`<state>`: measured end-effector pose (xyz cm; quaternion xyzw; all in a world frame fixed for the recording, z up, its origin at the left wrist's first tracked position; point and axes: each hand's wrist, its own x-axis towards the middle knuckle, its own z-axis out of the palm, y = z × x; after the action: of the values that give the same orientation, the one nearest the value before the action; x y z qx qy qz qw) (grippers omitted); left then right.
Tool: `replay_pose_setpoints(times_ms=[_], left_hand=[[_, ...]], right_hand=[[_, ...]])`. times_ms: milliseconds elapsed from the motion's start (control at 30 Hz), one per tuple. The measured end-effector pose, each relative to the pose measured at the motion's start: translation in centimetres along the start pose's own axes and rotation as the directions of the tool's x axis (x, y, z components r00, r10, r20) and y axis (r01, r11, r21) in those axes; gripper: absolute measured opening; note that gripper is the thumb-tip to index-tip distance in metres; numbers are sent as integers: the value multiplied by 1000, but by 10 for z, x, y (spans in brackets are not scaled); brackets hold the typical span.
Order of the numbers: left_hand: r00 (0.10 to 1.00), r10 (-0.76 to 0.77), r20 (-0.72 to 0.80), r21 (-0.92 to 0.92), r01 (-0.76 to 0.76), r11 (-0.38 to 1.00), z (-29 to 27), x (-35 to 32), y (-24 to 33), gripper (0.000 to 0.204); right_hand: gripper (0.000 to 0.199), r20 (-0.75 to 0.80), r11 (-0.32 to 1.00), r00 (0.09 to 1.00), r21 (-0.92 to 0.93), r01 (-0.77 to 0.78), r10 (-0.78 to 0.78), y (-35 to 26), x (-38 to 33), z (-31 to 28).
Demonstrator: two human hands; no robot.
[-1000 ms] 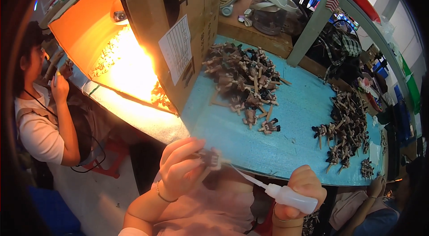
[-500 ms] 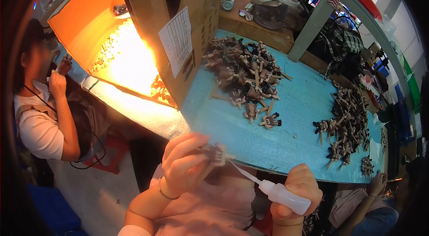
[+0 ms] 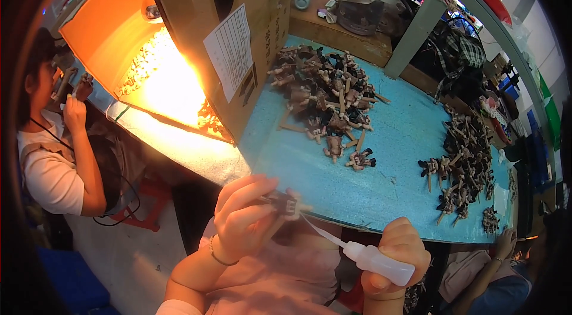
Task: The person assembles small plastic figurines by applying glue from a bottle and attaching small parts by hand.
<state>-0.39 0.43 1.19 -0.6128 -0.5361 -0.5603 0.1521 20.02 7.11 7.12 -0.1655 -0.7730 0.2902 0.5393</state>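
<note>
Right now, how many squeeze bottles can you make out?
1: the white squeeze bottle in the person's right hand, its nozzle toward the small figure in the left hand. The co-worker's hand may hold another, too small to tell; others could be hidden.

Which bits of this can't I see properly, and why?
All in the head view:
Part of the small figure: covered by the left hand holding it.
Whether the nozzle tip of the white bottle touches the figure: too small and blurred.
Some things inside the cardboard box: washed out by glare.
Lower figures in the middle heap: covered by those on top.
The co-worker at right: cut off by the dark rim.
</note>
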Motion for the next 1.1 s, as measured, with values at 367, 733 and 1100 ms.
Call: replay_pose_setpoints(times_ms=[367, 733, 1100], left_hand=[[996, -65, 68, -71, 70, 995, -1, -5, -1, 47], [988, -151, 39, -226, 156, 962, 3, -8, -3, 40], [933, -340, 120, -626, 337, 704, 12, -8, 7, 33]], right_hand=[[55, -44, 1000, 999, 19, -3, 4, 2, -6, -3], [56, -19, 999, 1000, 32, 22, -21, 6, -6, 0], [55, -119, 999, 993, 32, -7, 10, 9, -9, 1]])
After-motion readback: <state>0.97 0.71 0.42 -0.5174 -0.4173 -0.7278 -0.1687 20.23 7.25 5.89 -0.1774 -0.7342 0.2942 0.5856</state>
